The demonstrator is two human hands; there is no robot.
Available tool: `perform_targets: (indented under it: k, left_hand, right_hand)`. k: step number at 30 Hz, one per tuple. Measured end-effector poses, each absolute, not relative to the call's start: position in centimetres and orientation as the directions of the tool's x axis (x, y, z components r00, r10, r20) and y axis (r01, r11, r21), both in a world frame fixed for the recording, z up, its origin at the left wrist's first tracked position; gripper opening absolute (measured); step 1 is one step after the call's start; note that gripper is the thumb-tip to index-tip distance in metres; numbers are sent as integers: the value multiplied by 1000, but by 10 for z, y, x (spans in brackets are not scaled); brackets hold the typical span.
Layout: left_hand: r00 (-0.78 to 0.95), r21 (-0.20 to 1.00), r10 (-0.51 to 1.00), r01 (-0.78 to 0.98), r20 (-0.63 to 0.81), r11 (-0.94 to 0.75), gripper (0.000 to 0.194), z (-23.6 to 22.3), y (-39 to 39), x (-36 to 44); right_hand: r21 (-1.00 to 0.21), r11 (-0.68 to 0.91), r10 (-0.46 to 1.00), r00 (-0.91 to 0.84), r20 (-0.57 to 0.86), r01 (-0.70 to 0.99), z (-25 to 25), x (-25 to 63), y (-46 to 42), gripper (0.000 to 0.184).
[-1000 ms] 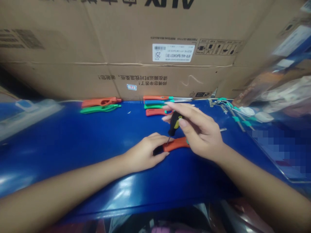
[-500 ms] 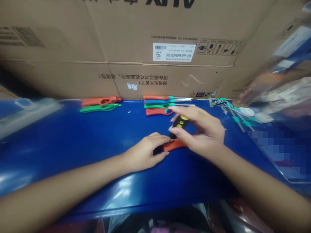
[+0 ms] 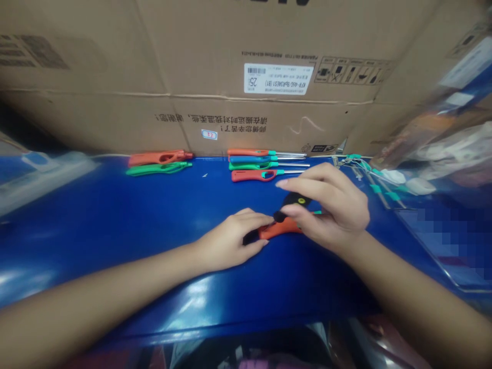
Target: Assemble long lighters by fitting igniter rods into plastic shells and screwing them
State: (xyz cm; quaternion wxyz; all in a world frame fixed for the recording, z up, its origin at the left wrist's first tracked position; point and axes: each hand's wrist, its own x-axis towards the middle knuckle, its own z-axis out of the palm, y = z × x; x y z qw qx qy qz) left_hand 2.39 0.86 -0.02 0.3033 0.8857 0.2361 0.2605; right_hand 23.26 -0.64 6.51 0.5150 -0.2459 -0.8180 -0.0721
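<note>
An orange gas lighter [image 3: 282, 228] lies on the blue table, its right part hidden behind my right hand. My left hand [image 3: 234, 238] pinches the lighter's left end between thumb and fingers. In my right hand [image 3: 332, 207] is a black screwdriver with yellow marks [image 3: 295, 201], held tilted just above the lighter. The screwdriver's tip is close to my left fingertips; whether it touches the lighter is hard to see.
Several assembled lighters [image 3: 255, 176] with metal tubes lie at the back, beside orange and green handles [image 3: 159, 158] to their left. A large cardboard box [image 3: 207, 61] stands behind. Metal tubes with wires [image 3: 378, 187] and plastic bags [image 3: 457, 154] lie at the right.
My right hand has moved slightly to the right, and the screwdriver is tilted further over. My left hand stays on the lighter's end.
</note>
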Motion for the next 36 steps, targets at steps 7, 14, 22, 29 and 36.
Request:
perform_targets:
  k: [7, 14, 22, 29, 36]
  left_hand:
    - [760, 647, 568, 266, 315, -714, 30, 1, 8, 24]
    - [756, 663, 577, 263, 310, -701, 38, 0, 8, 24]
    - [760, 656, 573, 266, 308, -706, 29, 1, 9, 24]
    - [765, 645, 565, 268, 309, -715, 27, 0, 8, 24]
    - [754, 661, 579, 267, 310, -701, 37, 3, 8, 25]
  right_hand:
    - [-403, 837, 525, -340, 780, 371, 67, 227, -11, 30]
    - [-467, 828, 558, -373, 741, 311, 69, 229, -12, 34]
    - [-219, 869, 382, -322, 866, 443, 66, 229, -12, 31]
    - [-422, 856, 511, -373, 774, 297, 68, 225, -13, 28]
    - [-456, 838, 538, -320, 780, 299, 61, 223, -9, 36]
